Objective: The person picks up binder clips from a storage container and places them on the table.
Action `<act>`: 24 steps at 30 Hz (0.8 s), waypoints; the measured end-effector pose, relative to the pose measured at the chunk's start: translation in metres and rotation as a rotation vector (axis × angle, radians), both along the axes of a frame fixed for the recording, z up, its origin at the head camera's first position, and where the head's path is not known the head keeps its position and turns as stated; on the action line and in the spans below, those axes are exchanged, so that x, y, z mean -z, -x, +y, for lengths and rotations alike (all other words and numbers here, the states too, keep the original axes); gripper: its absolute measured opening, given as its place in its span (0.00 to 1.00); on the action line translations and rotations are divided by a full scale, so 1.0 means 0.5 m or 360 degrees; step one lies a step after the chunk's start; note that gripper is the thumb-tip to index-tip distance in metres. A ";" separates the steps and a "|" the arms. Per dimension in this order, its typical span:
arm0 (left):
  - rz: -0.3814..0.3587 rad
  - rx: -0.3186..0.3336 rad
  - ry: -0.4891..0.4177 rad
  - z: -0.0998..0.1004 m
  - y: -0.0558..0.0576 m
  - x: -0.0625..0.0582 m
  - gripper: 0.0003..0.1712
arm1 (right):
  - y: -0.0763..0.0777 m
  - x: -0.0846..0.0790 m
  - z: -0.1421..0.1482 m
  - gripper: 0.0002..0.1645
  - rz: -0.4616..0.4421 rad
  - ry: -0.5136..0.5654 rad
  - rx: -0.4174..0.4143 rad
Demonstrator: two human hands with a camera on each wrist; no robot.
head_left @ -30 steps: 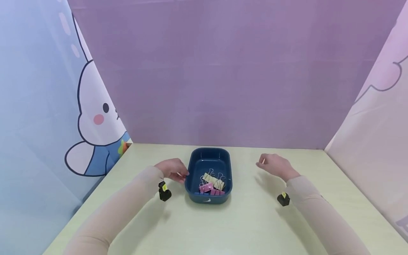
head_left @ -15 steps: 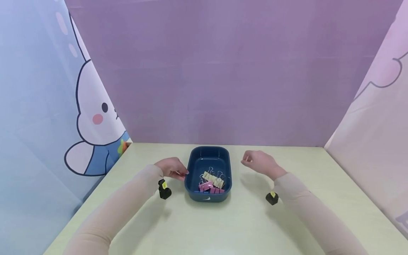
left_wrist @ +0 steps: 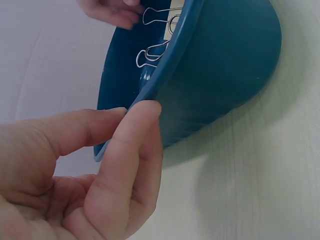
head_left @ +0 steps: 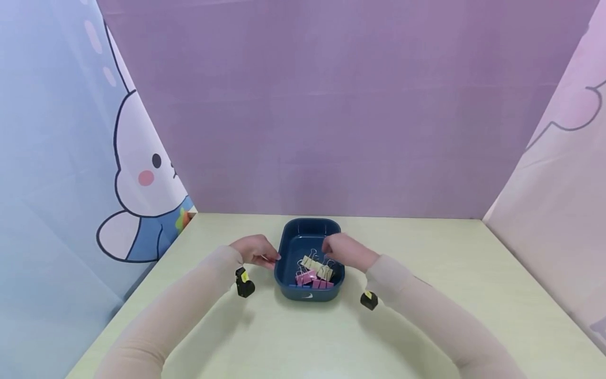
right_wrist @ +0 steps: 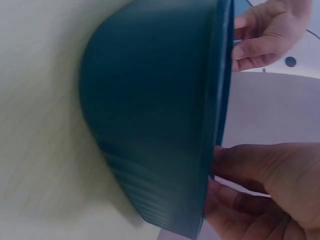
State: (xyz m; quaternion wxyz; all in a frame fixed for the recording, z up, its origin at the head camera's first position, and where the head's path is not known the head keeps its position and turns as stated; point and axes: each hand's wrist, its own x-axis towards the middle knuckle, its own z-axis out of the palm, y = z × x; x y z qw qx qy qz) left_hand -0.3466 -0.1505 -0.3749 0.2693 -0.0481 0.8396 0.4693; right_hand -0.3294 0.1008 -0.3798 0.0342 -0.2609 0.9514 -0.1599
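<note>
A dark blue plastic bin [head_left: 305, 229] stands on the table with several binder clips in its near half. Pale yellow binder clips [head_left: 324, 272] lie above pink binder clips [head_left: 305, 278], wire handles sticking up. At the bin's left side, my left hand [head_left: 255, 250] pinches the rim between thumb and fingers, plain in the left wrist view. My right hand [head_left: 349, 251] reaches over the right rim, its loosely bent fingers just above the yellow clips. In the right wrist view the rim hides the fingertips of that hand [right_wrist: 270, 185]; nothing shows between the thumb and fingers.
The pale wood-look table [head_left: 303, 342] surrounds the bin on all sides. A purple cloth [head_left: 331, 105] hangs behind it, with printed cloths at left and right. Small black devices [head_left: 244, 283] hang under both wrists.
My right hand has moved left from the table's right side to over the bin and its clips. The left hand keeps its pinch on the rim, and the bin stays put.
</note>
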 end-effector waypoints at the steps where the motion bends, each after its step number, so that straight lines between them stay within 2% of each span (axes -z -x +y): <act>1: -0.0003 -0.0002 0.0005 0.000 0.001 0.000 0.11 | 0.002 0.002 -0.005 0.08 0.0000 -0.0027 0.0002; 7: -0.0016 -0.0015 0.0016 0.001 0.003 0.002 0.11 | 0.009 0.005 -0.025 0.03 -0.0004 -0.0100 -0.0015; 11: -0.0007 0.0006 0.0016 0.001 0.003 0.001 0.12 | 0.013 0.002 -0.030 0.06 -0.0019 -0.0103 -0.0011; 16: 0.0006 0.0017 0.0039 0.004 0.003 0.003 0.11 | 0.025 -0.008 -0.022 0.07 -0.0166 0.0001 0.0072; 20: 0.0011 0.0004 0.0033 0.005 0.001 0.002 0.11 | 0.033 -0.042 0.005 0.06 -0.0257 0.0170 0.0127; 24: 0.0010 0.0002 0.0026 0.004 -0.002 -0.002 0.11 | 0.040 -0.101 0.054 0.06 -0.0224 0.0428 0.0154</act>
